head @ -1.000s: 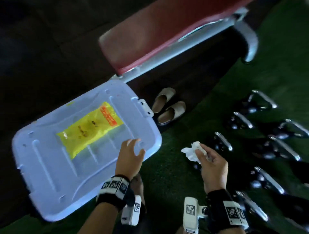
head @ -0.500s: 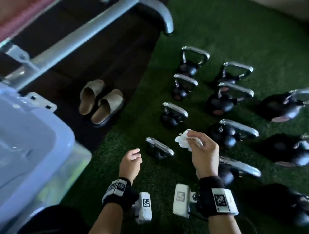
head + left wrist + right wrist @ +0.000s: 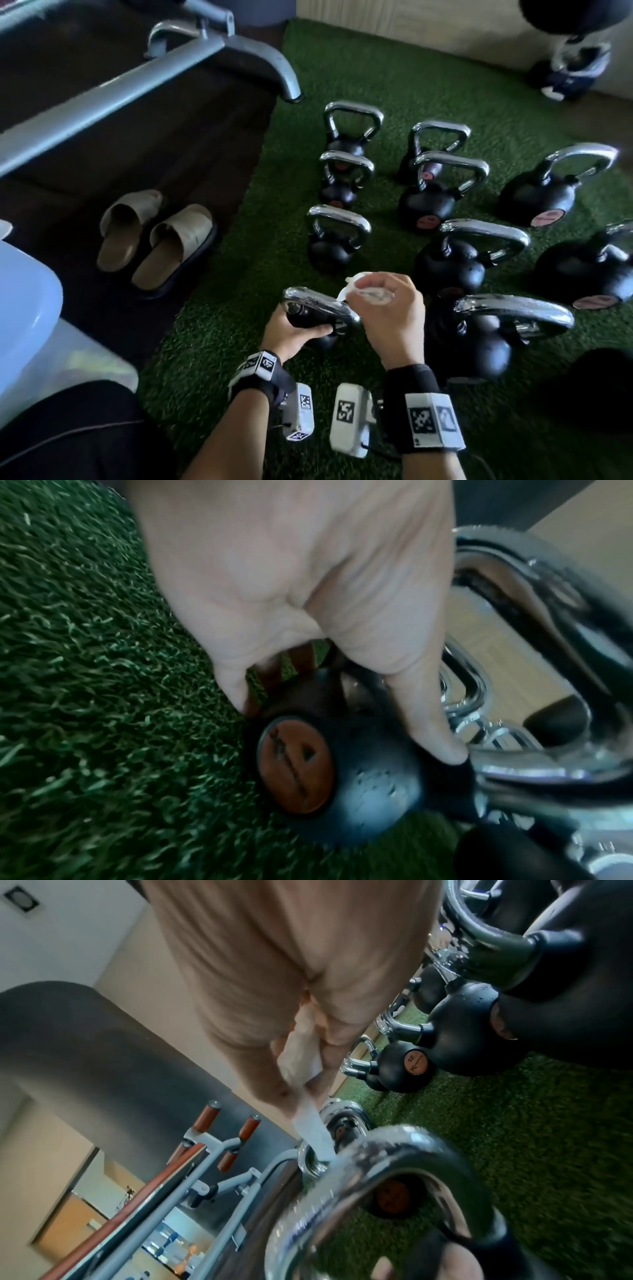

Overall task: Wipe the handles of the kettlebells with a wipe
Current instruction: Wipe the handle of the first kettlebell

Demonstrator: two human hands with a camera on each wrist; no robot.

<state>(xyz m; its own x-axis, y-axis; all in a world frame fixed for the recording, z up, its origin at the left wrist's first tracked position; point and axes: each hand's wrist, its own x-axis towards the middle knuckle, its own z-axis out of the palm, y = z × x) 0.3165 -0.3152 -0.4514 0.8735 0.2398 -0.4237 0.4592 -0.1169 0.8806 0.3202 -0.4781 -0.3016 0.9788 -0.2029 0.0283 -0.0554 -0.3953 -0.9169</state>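
Several black kettlebells with chrome handles stand on green turf. My left hand (image 3: 291,330) grips the black ball (image 3: 342,772) of the nearest small kettlebell, thumb on one side and fingers round the other. Its chrome handle (image 3: 318,305) (image 3: 369,1158) points up and right. My right hand (image 3: 387,308) holds a crumpled white wipe (image 3: 352,286) (image 3: 308,1096) just above the right end of that handle; the wipe's hanging end reaches the chrome. A larger kettlebell (image 3: 479,339) stands right of my right hand.
A pair of beige slippers (image 3: 157,240) lies on the dark floor mat to the left. A grey bench frame (image 3: 137,85) crosses the upper left. A pale blue bin lid (image 3: 24,308) sits at the left edge. Another person crouches at the top right (image 3: 575,58).
The view has swung off the bin lid and onto the kettlebells. My left hand has moved from open above the turf to gripping the nearest kettlebell. My right hand has lowered the wipe to its handle.
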